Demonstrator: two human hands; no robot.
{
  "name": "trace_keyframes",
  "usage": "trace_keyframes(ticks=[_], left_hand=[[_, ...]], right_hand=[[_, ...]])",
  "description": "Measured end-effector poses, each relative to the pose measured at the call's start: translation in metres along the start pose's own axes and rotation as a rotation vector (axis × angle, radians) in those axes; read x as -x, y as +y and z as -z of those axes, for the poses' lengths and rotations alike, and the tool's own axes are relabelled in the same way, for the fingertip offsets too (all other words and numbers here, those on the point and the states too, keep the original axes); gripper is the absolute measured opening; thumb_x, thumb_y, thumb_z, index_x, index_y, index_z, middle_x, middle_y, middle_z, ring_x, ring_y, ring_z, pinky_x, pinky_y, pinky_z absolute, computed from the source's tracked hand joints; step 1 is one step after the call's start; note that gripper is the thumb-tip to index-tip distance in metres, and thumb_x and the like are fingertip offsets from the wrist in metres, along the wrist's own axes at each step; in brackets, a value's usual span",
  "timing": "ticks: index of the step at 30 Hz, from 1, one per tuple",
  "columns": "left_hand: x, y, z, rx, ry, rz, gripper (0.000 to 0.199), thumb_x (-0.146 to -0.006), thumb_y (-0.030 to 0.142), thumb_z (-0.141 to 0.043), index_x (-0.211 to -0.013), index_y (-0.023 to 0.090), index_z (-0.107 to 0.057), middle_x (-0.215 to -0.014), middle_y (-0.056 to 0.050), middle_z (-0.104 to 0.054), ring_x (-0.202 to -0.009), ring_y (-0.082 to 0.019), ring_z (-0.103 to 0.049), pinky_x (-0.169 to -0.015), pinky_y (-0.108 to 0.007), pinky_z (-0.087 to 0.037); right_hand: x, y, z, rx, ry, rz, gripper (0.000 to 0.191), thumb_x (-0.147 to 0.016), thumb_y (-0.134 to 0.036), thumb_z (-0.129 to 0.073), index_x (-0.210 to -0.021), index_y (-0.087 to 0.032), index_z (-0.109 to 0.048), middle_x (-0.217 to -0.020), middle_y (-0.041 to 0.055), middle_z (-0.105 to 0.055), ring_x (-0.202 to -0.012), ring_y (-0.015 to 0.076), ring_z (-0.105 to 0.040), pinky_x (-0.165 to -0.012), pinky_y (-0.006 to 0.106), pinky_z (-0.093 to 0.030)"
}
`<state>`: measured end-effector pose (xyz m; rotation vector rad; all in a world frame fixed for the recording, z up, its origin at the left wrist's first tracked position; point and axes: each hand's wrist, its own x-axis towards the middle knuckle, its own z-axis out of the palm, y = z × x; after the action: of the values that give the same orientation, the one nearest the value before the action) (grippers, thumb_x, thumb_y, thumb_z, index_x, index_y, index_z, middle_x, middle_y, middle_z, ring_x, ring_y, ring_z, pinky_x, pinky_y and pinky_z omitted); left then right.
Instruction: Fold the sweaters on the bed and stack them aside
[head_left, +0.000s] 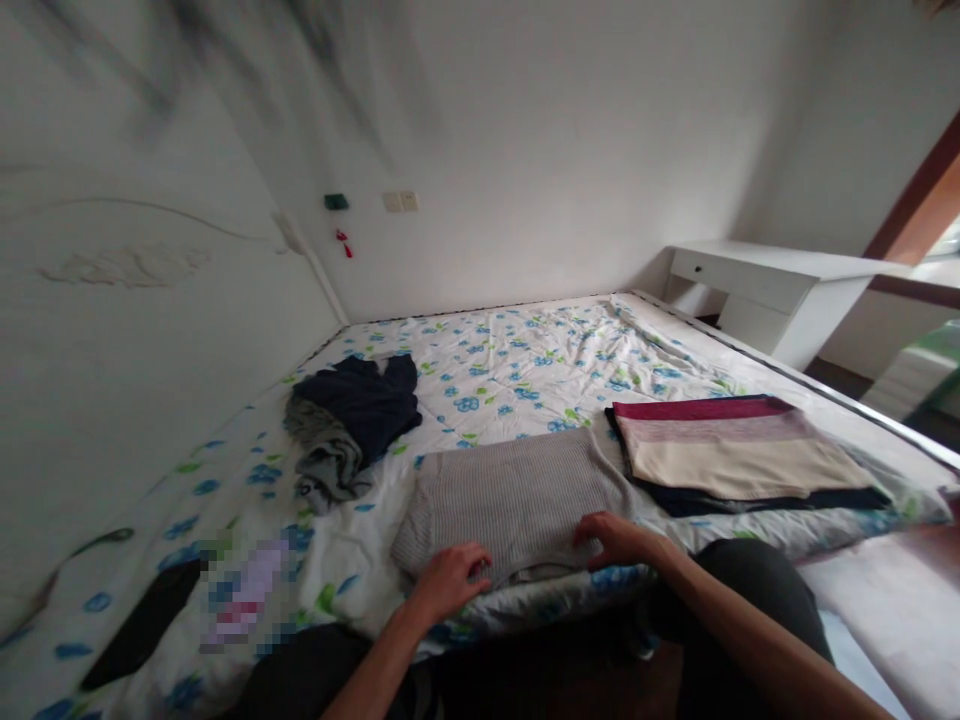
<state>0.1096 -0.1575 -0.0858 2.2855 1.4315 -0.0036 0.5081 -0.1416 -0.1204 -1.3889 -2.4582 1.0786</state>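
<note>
Fingers [474, 552] touch gray ribbed garment [517, 495].

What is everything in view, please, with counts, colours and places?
Floral sheet: 1, white, blue, green, across middle.
Ribbed garment: 1, grey, near edge, centre.
Folded stack: 1, crimson, pink, beige, black, right.
Clothes heap: 1, navy and grey, left.
Flat object: 1, black, near left.
Pixelated patch: 1, mostly lilac, beside flat object.
Desk: 1, white, far right.
Wall plates: 2, cream, far wall.
Ornament: 1, green, left of plates.
Tassel: 1, red, below ornament.
Cord: 1, pale, left wall.
Frame: 1, brown, right edge.
Partial item: 1, green-white, right edge.
Blurred item: 1, pale pink, lower right.
Knees: 2, dark-trousered, bottom.
Forearms: 2, bare, bottom.
Left grip: 1, bare, at garment's near left.
Right grip: 1, bare, at garment's near right.
</note>
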Motion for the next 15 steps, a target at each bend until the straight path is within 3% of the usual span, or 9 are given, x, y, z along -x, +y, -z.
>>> trace_keyframes(ticks=[2, 5, 10, 15], left_hand=[[0.005, 0.004, -0.012, -0.029, -0.038, -0.038, 0.033, -0.094, 0.033, -0.072, -0.122, 0.035, -0.089, -0.122, -0.002, -0.089, -0.118, -0.027, -0.081, -0.106, -0.031, -0.058], [0.000, 0.005, -0.013, -0.058, -0.054, -0.076, 0.036, -0.091, 0.031, -0.076, -0.124, 0.037, -0.089, -0.130, -0.002, -0.087, -0.126, -0.028, -0.079, -0.110, -0.032, -0.057], [-0.013, 0.011, -0.011, -0.077, -0.099, -0.082, 0.039, -0.087, 0.022, -0.071, -0.122, 0.031, -0.086, -0.127, -0.004, -0.087, -0.118, -0.027, -0.080, -0.102, -0.031, -0.057], [-0.015, 0.004, -0.017, -0.037, -0.117, -0.064, 0.032, -0.085, 0.014, -0.065, -0.107, 0.023, -0.086, -0.118, -0.007, -0.088, -0.112, -0.026, -0.080, -0.096, -0.030, -0.054]], right_hand=[[-0.002, 0.002, 0.003, 0.036, -0.011, -0.005, 0.048, -0.084, -0.029, -0.084, -0.131, -0.034, -0.092, -0.132, 0.0003, -0.089, -0.123, 0.0275, -0.082, -0.116, 0.040, -0.062], [-0.006, 0.005, 0.005, 0.165, -0.018, 0.027, 0.041, -0.085, -0.027, -0.089, -0.124, -0.035, -0.093, -0.124, -0.0014, -0.091, -0.114, 0.0244, -0.083, -0.106, 0.033, -0.063], [-0.011, 0.001, -0.003, 0.230, -0.033, -0.012, 0.039, -0.087, -0.014, -0.081, -0.121, -0.028, -0.093, -0.118, 0.0016, -0.091, -0.108, 0.0218, -0.083, -0.095, 0.026, -0.060], [-0.010, 0.000, 0.006, 0.236, -0.077, -0.055, 0.036, -0.086, -0.010, -0.077, -0.115, -0.022, -0.093, -0.107, 0.0047, -0.092, -0.098, 0.0209, -0.083, -0.087, 0.025, -0.058]])
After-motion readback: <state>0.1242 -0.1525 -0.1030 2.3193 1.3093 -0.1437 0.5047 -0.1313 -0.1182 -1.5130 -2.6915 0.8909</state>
